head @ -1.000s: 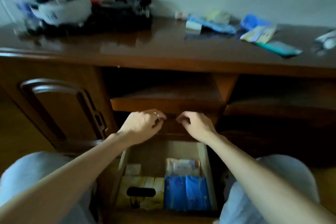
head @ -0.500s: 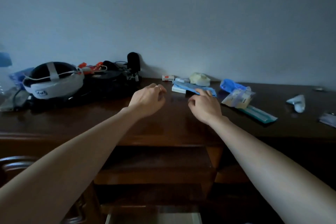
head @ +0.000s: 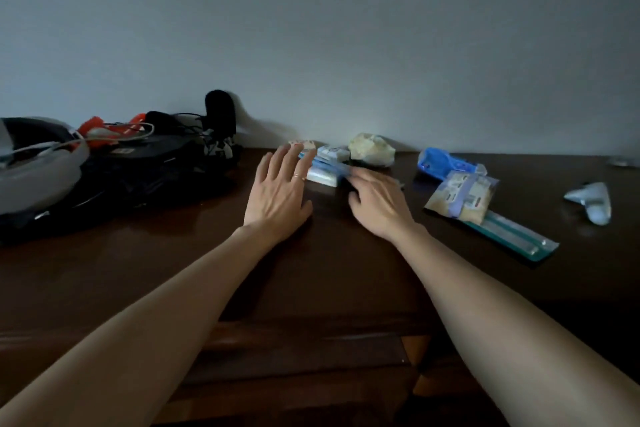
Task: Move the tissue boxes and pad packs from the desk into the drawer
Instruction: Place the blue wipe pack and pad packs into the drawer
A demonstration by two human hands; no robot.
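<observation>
Your left hand (head: 277,194) is spread flat and your right hand (head: 377,201) lies relaxed, holding nothing, on both sides of the blue pad pack (head: 323,172) on the counter (head: 332,274), just in front of the wall. Close both hands around the pack's ends, because the soft wrapper may slip. The drawer is not visible.

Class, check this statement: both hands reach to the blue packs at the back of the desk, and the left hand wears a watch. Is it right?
Not quite. The head view shows a ring on the left hand, not a watch. Both it and the right hand do reach to the blue packs at the back of the desk.
</observation>
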